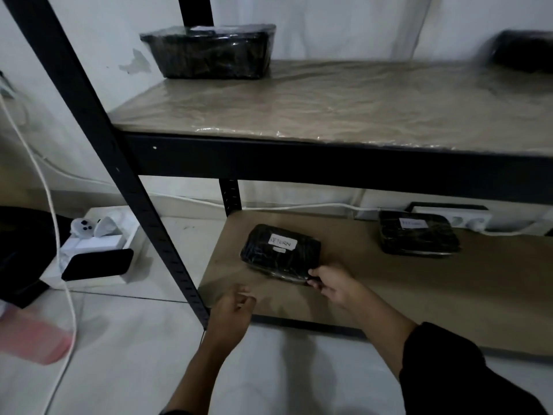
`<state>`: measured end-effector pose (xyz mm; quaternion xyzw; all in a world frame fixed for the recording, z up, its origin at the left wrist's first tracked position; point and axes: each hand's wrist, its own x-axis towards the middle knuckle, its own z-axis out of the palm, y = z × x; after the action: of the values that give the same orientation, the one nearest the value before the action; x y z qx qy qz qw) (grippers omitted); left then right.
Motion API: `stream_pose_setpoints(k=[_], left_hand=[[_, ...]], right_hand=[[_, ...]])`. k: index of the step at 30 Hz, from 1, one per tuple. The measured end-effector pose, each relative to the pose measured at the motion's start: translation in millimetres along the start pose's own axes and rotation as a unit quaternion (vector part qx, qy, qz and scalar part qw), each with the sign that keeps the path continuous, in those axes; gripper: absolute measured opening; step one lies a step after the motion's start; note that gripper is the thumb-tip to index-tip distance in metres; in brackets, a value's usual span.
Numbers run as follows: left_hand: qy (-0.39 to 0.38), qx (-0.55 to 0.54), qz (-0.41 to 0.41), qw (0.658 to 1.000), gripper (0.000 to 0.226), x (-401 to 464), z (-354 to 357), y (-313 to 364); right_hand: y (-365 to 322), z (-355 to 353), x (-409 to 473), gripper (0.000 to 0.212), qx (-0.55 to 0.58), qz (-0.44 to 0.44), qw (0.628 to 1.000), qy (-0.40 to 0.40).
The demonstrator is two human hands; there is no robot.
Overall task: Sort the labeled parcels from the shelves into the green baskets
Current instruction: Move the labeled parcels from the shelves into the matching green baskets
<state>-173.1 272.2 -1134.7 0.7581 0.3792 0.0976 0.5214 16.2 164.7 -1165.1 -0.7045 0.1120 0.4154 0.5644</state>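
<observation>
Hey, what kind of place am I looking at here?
Probably a makeshift parcel-sorting spot in a home or small stockroom: a black metal shelf rack, wrapped black parcels such as one labelled RETURN, and a power strip on the tiled floor.

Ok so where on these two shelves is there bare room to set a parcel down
The upper shelf is bare between the wrapped box at its left back and the dark parcel far right. The lower shelf is free at its front right. It is crowded around the RETURN parcel, gripped by the right hand.
</observation>
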Motion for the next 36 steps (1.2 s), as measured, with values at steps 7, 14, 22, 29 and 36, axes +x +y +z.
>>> stream_pose_setpoints(k=[7, 14, 22, 29, 36], left_hand=[[-0.037, -0.005, -0.033, 0.999, 0.008, 0, 8, -1], [-0.133, -0.053, -0.082, 0.986, 0.013, -3, 51, 18], [-0.150, -0.266, -0.168, 0.937, 0.054, -47, 36, 79], [-0.215, -0.248, -0.172, 0.929, 0.045, -134, -31, 207], [-0.253, -0.165, -0.197, 0.933, 0.026, -210, -92, 298]], right_hand=[[21, -72, -53, 0.014, 0.052, 0.026, 0.995, 0.086], [25, -96, -69, 0.046, 0.108, 0.019, 0.990, 0.087], [19, -99, -133, 0.080, 0.065, -0.117, 0.991, 0.011], [-57, -120, -302, 0.047, 0.052, -0.105, 0.993, -0.031], [-97, -138, -432, 0.039, 0.103, -0.043, 0.994, -0.017]])
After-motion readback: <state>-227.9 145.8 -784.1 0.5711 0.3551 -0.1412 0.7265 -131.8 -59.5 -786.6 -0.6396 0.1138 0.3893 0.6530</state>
